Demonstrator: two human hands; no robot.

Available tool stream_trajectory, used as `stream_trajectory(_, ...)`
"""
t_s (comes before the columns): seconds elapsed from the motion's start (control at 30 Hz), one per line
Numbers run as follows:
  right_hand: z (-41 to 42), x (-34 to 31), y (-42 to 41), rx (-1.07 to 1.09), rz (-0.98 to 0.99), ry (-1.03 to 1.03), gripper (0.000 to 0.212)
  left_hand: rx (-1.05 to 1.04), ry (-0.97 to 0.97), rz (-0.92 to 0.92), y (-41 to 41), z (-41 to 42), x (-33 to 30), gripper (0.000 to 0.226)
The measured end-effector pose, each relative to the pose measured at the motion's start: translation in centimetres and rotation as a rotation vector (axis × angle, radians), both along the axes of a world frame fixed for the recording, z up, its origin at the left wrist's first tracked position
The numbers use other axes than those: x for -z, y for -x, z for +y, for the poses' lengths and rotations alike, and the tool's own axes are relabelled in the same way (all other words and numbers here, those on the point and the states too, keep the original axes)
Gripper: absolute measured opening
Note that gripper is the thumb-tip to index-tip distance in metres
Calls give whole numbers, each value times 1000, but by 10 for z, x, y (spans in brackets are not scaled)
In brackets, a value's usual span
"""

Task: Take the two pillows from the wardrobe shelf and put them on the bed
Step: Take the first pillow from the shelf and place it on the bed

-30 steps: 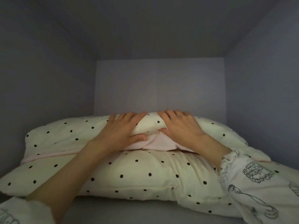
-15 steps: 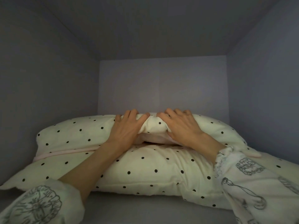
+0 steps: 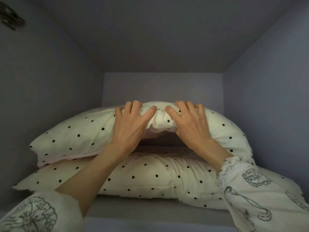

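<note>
a flat grey wardrobe shelf (image 3: pixel 137 215) spans the bottom of the frame. directly on it, across the lower middle, lies a cream fabric pillow with black dots (image 3: pixel 150 178).

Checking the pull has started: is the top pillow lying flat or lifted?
Lifted in the middle. The left hand and right hand bunch the top pillow, leaving a dark gap above the bottom pillow.

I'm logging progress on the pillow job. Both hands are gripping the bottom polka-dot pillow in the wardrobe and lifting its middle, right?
Not quite. In the head view, the left hand and right hand grip the top pillow, not the bottom one. Its middle is bunched and lifted, leaving a gap above the bottom pillow, which lies flat on the shelf.
</note>
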State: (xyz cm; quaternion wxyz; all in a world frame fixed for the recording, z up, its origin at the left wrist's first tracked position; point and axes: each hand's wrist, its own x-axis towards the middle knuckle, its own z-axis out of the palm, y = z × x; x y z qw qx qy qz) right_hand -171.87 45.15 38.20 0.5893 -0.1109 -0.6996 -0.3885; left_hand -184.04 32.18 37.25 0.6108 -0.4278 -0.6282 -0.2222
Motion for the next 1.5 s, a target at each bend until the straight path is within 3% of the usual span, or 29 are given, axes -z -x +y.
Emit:
stream_trajectory(0.1, -20, 1, -25, -32, 46, -29, 59, 15, -30, 59, -21, -21, 2, 53)
stream_trajectory(0.4, -98, 44, -88, -12, 96, -26, 41, 78, -3, 117, -76, -95, 34, 56)
stream_trajectory(0.53, -122, 61, -113, -13, 47, -25, 48, 129, 10, 72, -100, -119, 53, 52)
stream_trajectory(0.7, -125, 101, -134, -1, -23, -45, 53, 111, 152, 83, -107, -134, 89, 67)
stream_trajectory(0.83, -121, 131, -140, 10, -117, 22, 51, 104, 297, 24, -104, -139, 107, 71)
stream_trajectory(1.03, -108, 157, -147, 28, -347, 202, 73, 41, 510, -159, -102, -130, 127, 87)
stream_trajectory(1.2, -103, 171, -146, 2, -549, 415, 74, -20, 508, -139, -99, -123, 157, 88)
stream_trajectory(1.33, -92, 171, -124, -10, -514, 582, 65, -8, 495, -89, -93, -116, 180, 87)
stream_trajectory(1.5, -83, 162, -93, 76, -362, 555, 60, 96, 557, -55, -72, -114, 185, 83)
